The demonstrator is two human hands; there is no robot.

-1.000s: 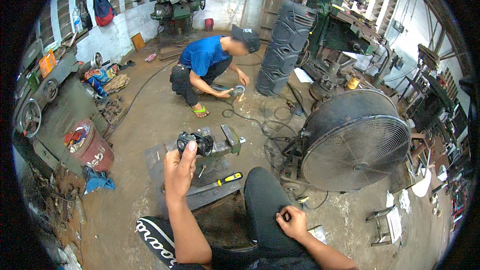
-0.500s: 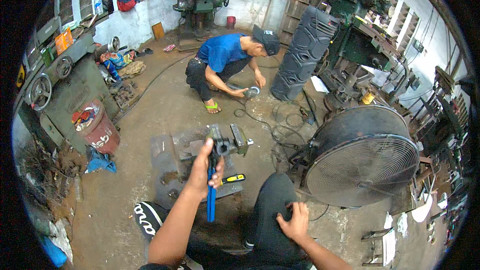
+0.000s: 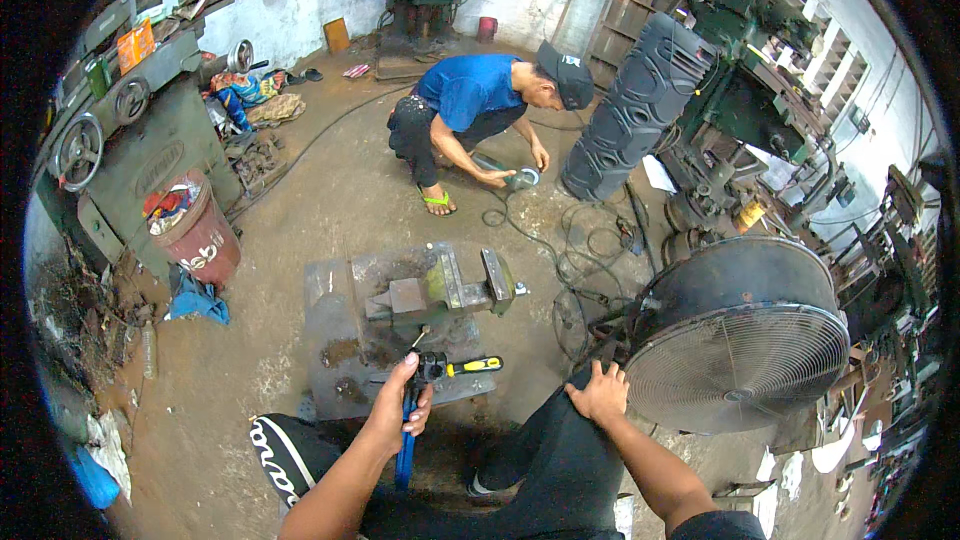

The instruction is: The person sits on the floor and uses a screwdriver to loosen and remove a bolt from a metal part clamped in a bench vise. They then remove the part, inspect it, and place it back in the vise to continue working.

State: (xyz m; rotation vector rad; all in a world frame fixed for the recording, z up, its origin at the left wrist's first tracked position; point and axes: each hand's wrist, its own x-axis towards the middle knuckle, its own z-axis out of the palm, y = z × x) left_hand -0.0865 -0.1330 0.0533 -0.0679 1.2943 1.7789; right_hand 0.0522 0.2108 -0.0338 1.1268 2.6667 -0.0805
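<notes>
My left hand [image 3: 398, 410] is closed around a tool with long blue handles [image 3: 405, 455] and a dark, blocky head [image 3: 430, 367]. What kind of tool it is, I cannot make out. Beyond it, a bench vise [image 3: 440, 288] with its jaws apart sits on a stained metal plate [image 3: 335, 380] on the floor. Beside the tool's head shows a screwdriver's yellow and black handle [image 3: 476, 366], its shank partly hidden. My right hand [image 3: 602, 392] rests on my right knee with the fingers spread, holding nothing.
A large drum fan [image 3: 740, 365] stands close on my right. Ahead, a person in a blue shirt [image 3: 465, 95] squats with a power tool [image 3: 522, 179], near a ridged black block [image 3: 640, 105]. Cables [image 3: 570, 270] loop across the floor. A red bucket [image 3: 197, 235] stands left.
My left hand has drawn the blue-handled tool back from the vise, toward me. My right hand has shifted forward on the knee. The view has tilted slightly.
</notes>
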